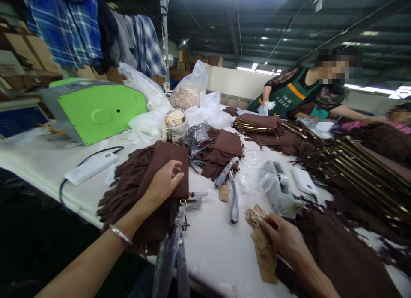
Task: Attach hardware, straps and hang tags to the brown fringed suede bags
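Note:
A dark brown fringed bag [167, 159] lies at the table's near left. Resting over it is my left hand [167, 177], open, with loosely bent fingers and nothing visible in them. A grey wrapped strap [180, 242] hangs from the bag's ring over the near edge. My right hand [284, 233] is closed in a pinch on kraft-paper hang tags [265, 255] with white strings. Between the hands lies a grey wrist strap [234, 204] beside another tag [224, 192]. Farther back is a smaller brown fringed bag [224, 146] with a patterned grey piece.
A green-sided machine [102, 109] and a white power strip [93, 167] stand left. Clear plastic, a grey dispenser [279, 191] and a white box [303, 181] lie right of centre. Stacked brown bags with gold frames [366, 169] fill the right. A co-worker [292, 90] leans over the far side.

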`<state>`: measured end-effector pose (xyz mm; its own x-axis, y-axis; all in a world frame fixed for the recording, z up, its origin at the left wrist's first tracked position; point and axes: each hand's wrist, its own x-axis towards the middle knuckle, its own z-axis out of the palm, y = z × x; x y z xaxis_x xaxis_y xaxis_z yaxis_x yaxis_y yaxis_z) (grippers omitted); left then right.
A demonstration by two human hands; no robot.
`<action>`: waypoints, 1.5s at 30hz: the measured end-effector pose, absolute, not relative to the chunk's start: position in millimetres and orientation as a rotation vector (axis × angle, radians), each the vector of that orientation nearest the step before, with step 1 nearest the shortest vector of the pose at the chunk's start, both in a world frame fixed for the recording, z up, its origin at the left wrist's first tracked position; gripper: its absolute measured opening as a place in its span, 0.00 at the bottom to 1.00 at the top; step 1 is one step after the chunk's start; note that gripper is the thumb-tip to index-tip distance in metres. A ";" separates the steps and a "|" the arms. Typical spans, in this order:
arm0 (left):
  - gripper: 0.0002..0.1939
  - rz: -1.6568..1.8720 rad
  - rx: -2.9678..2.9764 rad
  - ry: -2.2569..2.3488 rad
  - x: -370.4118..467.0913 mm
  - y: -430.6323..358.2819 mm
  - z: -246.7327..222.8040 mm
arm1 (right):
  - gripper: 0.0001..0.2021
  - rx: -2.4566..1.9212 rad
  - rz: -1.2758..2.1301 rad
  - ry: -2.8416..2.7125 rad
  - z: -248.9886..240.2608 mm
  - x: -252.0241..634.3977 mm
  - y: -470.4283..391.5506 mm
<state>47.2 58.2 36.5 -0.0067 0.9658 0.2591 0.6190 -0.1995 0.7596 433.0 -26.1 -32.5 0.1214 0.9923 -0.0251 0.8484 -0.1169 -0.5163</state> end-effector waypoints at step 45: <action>0.15 0.802 1.551 0.573 176.3 -7.5 60.9 | 0.18 -1.125 1.175 -1.065 115.4 346.8 -32.8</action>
<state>176.3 -7.5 60.9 0.6363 0.7537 0.1648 -0.0884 -0.1410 0.9861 346.8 -32.8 115.4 0.0921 0.9952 0.0329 -0.1300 0.0448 -0.9905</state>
